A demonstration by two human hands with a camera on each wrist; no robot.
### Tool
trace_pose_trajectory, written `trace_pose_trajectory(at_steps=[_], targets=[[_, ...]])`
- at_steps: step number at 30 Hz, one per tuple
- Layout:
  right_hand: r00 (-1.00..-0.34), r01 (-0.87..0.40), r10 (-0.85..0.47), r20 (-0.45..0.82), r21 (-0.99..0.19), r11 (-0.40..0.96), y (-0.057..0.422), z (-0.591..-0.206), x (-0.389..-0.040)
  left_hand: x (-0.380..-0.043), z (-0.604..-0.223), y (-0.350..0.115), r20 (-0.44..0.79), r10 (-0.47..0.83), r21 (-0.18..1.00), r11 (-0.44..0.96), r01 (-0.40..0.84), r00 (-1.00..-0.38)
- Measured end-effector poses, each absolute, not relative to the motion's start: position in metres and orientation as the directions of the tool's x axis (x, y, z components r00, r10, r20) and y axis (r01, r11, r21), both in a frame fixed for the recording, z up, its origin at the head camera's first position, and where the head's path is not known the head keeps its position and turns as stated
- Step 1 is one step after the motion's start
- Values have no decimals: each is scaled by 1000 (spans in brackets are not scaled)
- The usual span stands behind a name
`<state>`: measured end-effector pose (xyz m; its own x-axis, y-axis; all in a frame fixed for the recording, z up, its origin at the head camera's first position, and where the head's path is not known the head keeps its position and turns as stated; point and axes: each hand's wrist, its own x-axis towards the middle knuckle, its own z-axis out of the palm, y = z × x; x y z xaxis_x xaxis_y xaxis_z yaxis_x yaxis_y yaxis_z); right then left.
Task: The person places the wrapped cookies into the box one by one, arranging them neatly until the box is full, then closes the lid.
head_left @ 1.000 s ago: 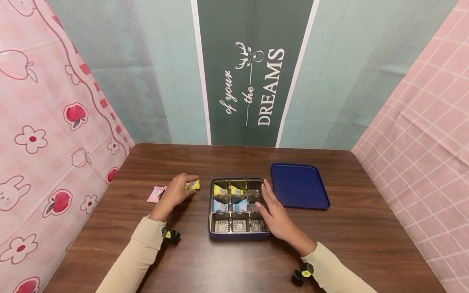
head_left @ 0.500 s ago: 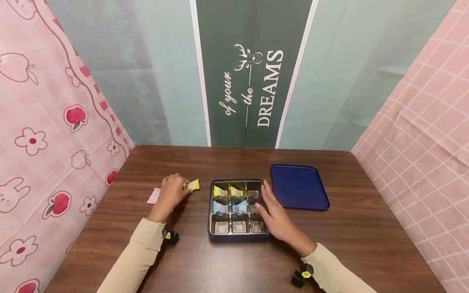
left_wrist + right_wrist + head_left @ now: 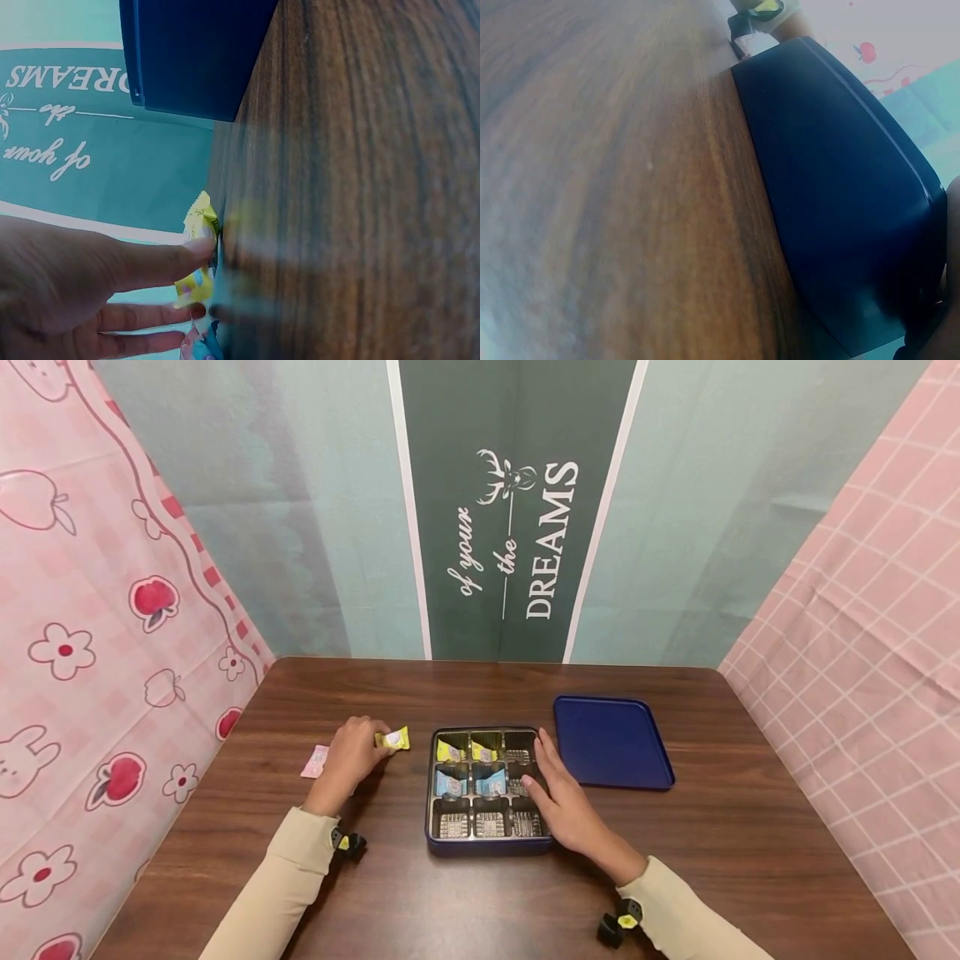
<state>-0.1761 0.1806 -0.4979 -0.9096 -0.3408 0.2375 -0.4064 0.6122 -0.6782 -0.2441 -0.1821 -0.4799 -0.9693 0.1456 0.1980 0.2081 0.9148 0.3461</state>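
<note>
My left hand (image 3: 351, 753) pinches a yellow-wrapped candy (image 3: 395, 739) at the left of the table; in the left wrist view the thumb lies across that wrapper (image 3: 196, 286). A pink-wrapped candy (image 3: 314, 762) lies beside the hand, partly hidden by it. The dark blue box (image 3: 491, 846) stands at the middle with a black sectioned tray inside. Two yellow candies (image 3: 484, 750) sit in its back row, two blue candies (image 3: 491, 783) in the middle row. My right hand (image 3: 567, 806) rests along the box's right side, fingers extended, thumb over the rim.
A flat dark blue lid (image 3: 615, 743) lies right of the box, behind the right hand. Blue and pink wrappers (image 3: 206, 346) show beyond the left fingers in the left wrist view. Bare wooden table (image 3: 480, 902) stretches in front, with fabric hangings around it.
The left hand has shifted slightly left and its grasp on the yellow candy has changed, showing more of the wrapper. The right hand and the box have stayed in place.
</note>
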Motion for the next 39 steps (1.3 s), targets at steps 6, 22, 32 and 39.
trace_pose_trajectory(at_steps=[6, 22, 32, 39], targets=[[-911, -403, -341, 233, -682, 611, 180, -497, -176, -246, -480, -183, 158, 98, 424, 892, 157, -983], [-910, -405, -340, 237, -678, 613, 181, -499, -175, -251, -486, -182, 180, 177, 523, 816, 247, -968], [-908, -412, -341, 244, -673, 615, 180, -498, -176, -253, -483, -183, 191, 105, 620, 758, 203, -976], [-906, -416, -343, 247, -672, 613, 180, -497, -176, -254, -482, -183, 200, 65, 664, 725, 184, -978]])
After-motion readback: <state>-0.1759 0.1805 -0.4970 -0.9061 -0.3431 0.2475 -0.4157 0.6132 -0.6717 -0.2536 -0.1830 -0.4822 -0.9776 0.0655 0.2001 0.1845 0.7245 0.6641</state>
